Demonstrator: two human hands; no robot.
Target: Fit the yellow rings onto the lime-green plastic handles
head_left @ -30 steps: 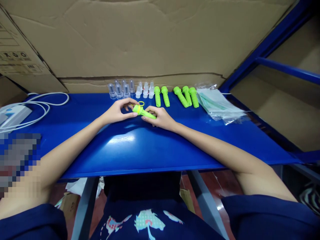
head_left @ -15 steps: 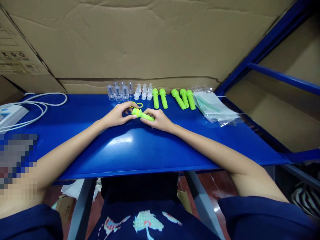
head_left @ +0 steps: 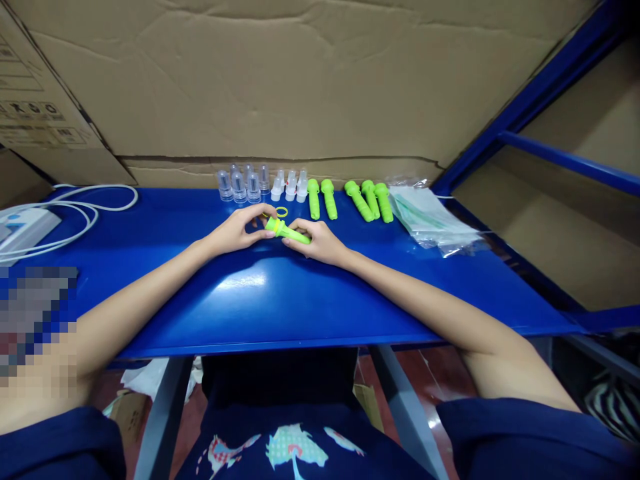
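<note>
Green plastic piece (head_left: 287,231) above the blue counter (head_left: 260,293), gripped between left hand (head_left: 239,229) and right hand (head_left: 318,241).

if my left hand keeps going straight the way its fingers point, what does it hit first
Your left hand points right, at the wide head of the green plastic piece both hands hold, so it is already touching that. Past it comes your right hand. The yellow ring probably lies just behind that line.
</note>
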